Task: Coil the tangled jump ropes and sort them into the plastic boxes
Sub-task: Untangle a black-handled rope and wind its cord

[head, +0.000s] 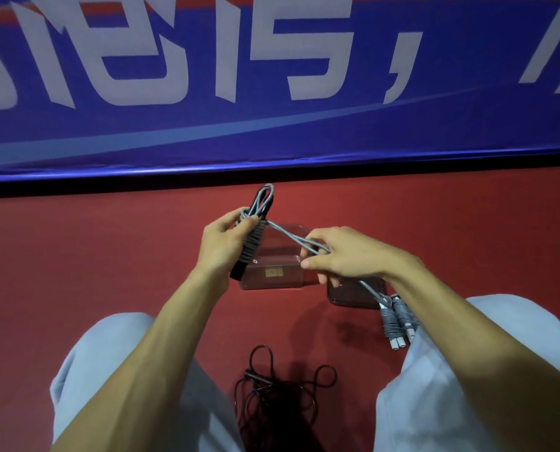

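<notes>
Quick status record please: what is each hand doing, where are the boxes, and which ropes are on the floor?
left hand: grips black handle with grey coils
right hand: pinches grey cord stretched from the left
clear box: on red floor, beyond the hands
second box: partly hidden under right hand
grey handles: on floor by right knee
black rope: tangled, between the legs

Grey rope wound round black handles, 1 loop stretched rightward, held above left box, right box adjacent, white-handled bundle beside it, black rope tangled nearer.
</notes>
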`<state>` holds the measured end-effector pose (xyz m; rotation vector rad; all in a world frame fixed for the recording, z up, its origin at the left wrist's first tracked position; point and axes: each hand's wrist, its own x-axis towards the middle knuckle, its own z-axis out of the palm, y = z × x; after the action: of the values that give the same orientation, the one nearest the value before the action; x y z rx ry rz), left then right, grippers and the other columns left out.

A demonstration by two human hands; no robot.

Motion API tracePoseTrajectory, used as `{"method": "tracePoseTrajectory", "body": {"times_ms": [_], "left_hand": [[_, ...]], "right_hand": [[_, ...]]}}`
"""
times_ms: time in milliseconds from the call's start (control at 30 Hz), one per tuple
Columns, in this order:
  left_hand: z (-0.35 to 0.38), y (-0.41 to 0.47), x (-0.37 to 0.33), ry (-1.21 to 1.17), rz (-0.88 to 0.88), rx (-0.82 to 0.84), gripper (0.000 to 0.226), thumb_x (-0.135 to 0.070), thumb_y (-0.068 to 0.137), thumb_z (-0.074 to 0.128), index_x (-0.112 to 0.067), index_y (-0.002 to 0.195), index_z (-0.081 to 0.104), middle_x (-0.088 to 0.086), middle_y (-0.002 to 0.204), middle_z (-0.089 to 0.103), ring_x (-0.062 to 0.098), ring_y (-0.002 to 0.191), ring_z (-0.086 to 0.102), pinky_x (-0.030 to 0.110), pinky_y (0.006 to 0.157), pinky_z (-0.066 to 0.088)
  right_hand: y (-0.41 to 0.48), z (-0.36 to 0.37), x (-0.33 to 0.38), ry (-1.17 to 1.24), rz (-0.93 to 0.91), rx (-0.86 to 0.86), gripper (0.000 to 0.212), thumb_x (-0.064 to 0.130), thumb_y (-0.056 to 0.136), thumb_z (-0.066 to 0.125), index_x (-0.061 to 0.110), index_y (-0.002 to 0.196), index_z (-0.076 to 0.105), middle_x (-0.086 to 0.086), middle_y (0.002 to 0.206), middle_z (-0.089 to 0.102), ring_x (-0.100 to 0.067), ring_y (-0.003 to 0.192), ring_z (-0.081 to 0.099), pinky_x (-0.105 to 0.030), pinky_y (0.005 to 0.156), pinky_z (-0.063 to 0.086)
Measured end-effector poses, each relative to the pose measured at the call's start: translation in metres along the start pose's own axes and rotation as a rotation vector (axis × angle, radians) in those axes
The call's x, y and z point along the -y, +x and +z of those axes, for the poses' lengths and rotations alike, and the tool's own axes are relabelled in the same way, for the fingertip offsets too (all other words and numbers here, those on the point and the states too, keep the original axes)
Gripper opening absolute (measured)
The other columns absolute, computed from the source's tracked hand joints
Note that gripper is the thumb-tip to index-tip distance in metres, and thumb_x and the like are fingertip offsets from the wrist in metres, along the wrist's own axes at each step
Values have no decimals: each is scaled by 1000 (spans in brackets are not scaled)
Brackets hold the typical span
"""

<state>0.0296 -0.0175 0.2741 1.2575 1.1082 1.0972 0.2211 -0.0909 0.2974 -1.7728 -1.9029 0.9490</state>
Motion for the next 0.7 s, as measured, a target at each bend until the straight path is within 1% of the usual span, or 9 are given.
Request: {"method": "tracePoseTrajectory", "body": {"times_ms": [67, 133, 233, 300, 367, 467, 533, 633, 700], "left_hand": [[-5, 6, 6, 192, 100, -8, 24, -43, 78, 72, -35, 101, 73, -4, 80, 73, 16, 74, 68, 41, 79, 55], [-9, 10, 10, 399, 119, -30, 37, -50, 72, 72, -38, 108, 71, -6, 76, 72, 19, 77, 70, 42, 79, 57], [-8, 10, 12, 539, 122, 45, 28, -41, 75, 80, -30, 98, 67, 0, 75, 71, 23, 74, 71, 44, 72, 58], [-4, 7, 13, 614, 131, 133, 29, -33, 77, 81, -23, 95, 61, 3, 74, 70, 16, 64, 69, 34, 60, 56], [-2, 6, 15, 720, 174, 227, 27, -29, 79, 80, -23, 97, 62, 2, 70, 68, 8, 53, 62, 27, 50, 49], [-1, 5, 18, 842, 257, 394, 21, -26, 82, 76, -30, 98, 64, -3, 76, 67, 13, 61, 58, 30, 58, 48], [0, 2, 21, 937, 328, 516, 16, -30, 83, 71, -34, 96, 64, -10, 76, 64, 14, 69, 56, 33, 65, 46], [4, -4, 21, 1006, 398, 626, 18, -45, 80, 64, -38, 96, 60, -8, 79, 63, 19, 75, 58, 42, 70, 49], [4, -6, 21, 993, 419, 678, 20, -33, 86, 69, -39, 96, 53, -13, 87, 62, 14, 82, 58, 42, 77, 50]], "right_hand": [[-1, -4, -1, -203, -21, -92, 16, 35, 90, 64, 20, 95, 62, 1, 62, 70, -13, 54, 62, -31, 64, 51], [-2, -6, 0, -325, -86, -181, 19, 41, 91, 61, 23, 94, 64, 5, 58, 67, -10, 62, 62, -34, 68, 52], [-7, -5, 6, -510, -253, -187, 22, 36, 98, 49, 19, 93, 63, 2, 73, 63, -24, 75, 59, -41, 70, 50], [-10, -1, 10, -602, -376, -183, 20, 31, 99, 46, 18, 95, 61, 1, 86, 64, -25, 85, 60, -42, 71, 50], [-12, 0, 12, -639, -453, -207, 17, 29, 99, 49, 20, 101, 63, 4, 94, 65, -22, 93, 61, -39, 71, 48], [-11, 4, 11, -670, -486, -242, 17, 27, 97, 53, 26, 109, 66, 6, 94, 63, -20, 95, 60, -30, 65, 37], [-9, 6, 11, -671, -491, -291, 18, 27, 97, 54, 26, 110, 66, 5, 94, 63, -20, 94, 60, -28, 64, 34], [-5, 5, 8, -608, -456, -397, 15, 30, 95, 56, 23, 104, 67, 5, 94, 66, -22, 91, 62, -30, 64, 38], [-3, 5, 6, -522, -385, -465, 15, 34, 92, 61, 21, 97, 67, 4, 91, 69, -24, 88, 63, -34, 66, 46]]}}
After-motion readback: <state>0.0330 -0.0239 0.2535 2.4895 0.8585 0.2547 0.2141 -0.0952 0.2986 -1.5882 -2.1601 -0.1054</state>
